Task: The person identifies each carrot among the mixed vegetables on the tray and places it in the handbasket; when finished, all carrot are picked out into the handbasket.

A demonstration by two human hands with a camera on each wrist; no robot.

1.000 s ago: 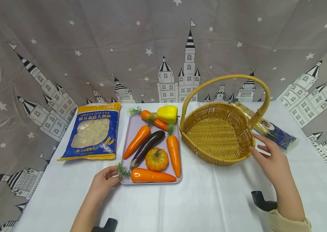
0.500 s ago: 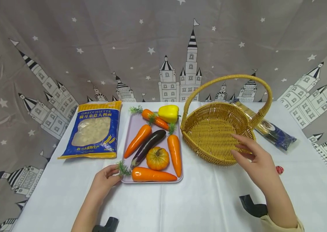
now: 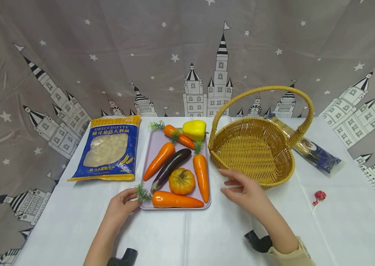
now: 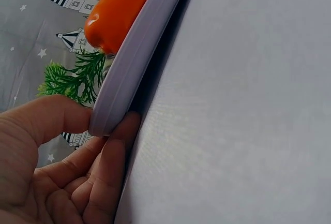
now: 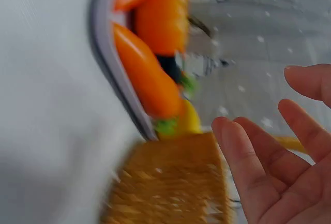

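Note:
My left hand (image 3: 121,205) pinches the near left corner of a lilac tray (image 3: 154,144); the left wrist view shows the thumb on the tray's rim (image 4: 124,74) and fingers tucked under it. On the tray lie several carrots (image 3: 177,200) with green tops, an eggplant (image 3: 171,168), a small pumpkin (image 3: 182,181) and a yellow bell pepper (image 3: 194,130). My right hand (image 3: 247,188) holds nothing. Its fingers are spread loosely in the gap between the tray's right edge and the front of a wicker basket (image 3: 247,155), which has nothing in it.
A blue and yellow orecchiette bag (image 3: 107,149) lies left of the tray. Behind the basket on the right is a long blue pasta packet (image 3: 318,155), partly hidden. A red lollipop (image 3: 320,195) rests on the white cloth at right. The basket's tall handle (image 3: 267,88) arches upward.
My right hand has left the basket's right rim and moved left across its front toward the tray, uncovering the lollipop. The left hand has stayed at the tray corner.

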